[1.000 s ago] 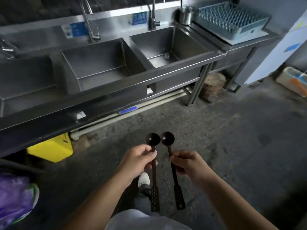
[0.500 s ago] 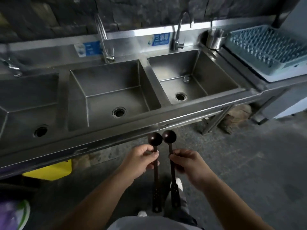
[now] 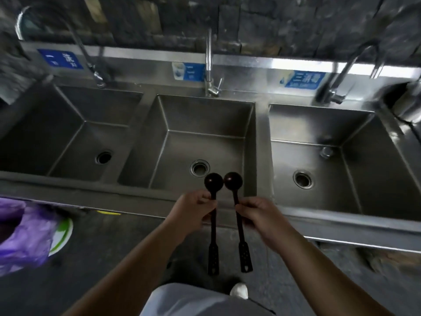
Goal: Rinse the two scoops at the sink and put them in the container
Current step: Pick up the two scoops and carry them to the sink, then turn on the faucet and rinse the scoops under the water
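Observation:
I hold two dark long-handled scoops upright, side by side, their round bowls touching. My left hand [image 3: 193,209] grips the left scoop [image 3: 213,182] by its stem. My right hand [image 3: 259,214] grips the right scoop [image 3: 233,181] the same way. Both flat handle ends hang down below my hands. The bowls sit over the front edge of the middle sink basin [image 3: 205,124], which is dry, with its faucet [image 3: 209,62] straight ahead at the back. A steel container [image 3: 407,103] shows blurred at the far right edge.
Three steel basins stand in a row: the left basin [image 3: 68,124], the middle one and the right basin [image 3: 341,156], each with its own faucet. A purple bag [image 3: 22,238] over a bin sits on the floor at left. My shoe [image 3: 239,290] shows below.
The view has swung left and closer to the sinks, so the middle basin now lies right in front of me. Both hands keep the same hold on the scoops.

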